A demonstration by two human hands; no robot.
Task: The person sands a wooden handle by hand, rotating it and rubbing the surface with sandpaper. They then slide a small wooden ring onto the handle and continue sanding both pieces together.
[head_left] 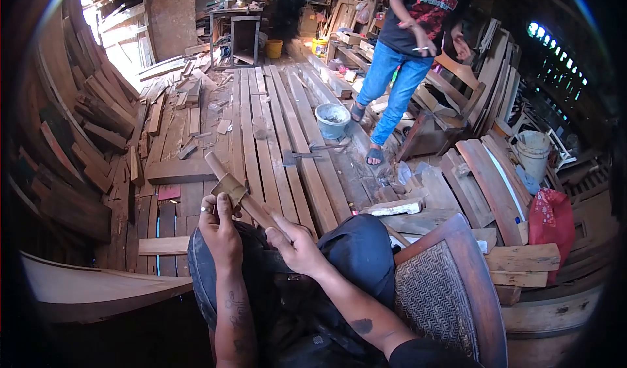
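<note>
A long wooden stick (258,212) slants across above my lap, its far end pointing up and left. My right hand (297,245) is closed round its near part. Near the far end, a brown sheet-like piece (230,190), perhaps sandpaper, is wrapped about the stick. My left hand (222,227) pinches the lower edge of this piece with thumb and fingers, and a ring shows on one finger. The near end of the stick is hidden by my right hand.
Long planks (287,133) cover the floor ahead, with a hammer-like tool (294,157) on them. A blue-grey bucket (333,121) stands beside a person (398,61) in jeans and sandals. Close on my right is a woven-panel chair part (436,296); stacked boards and a red bag (550,227) lie beyond.
</note>
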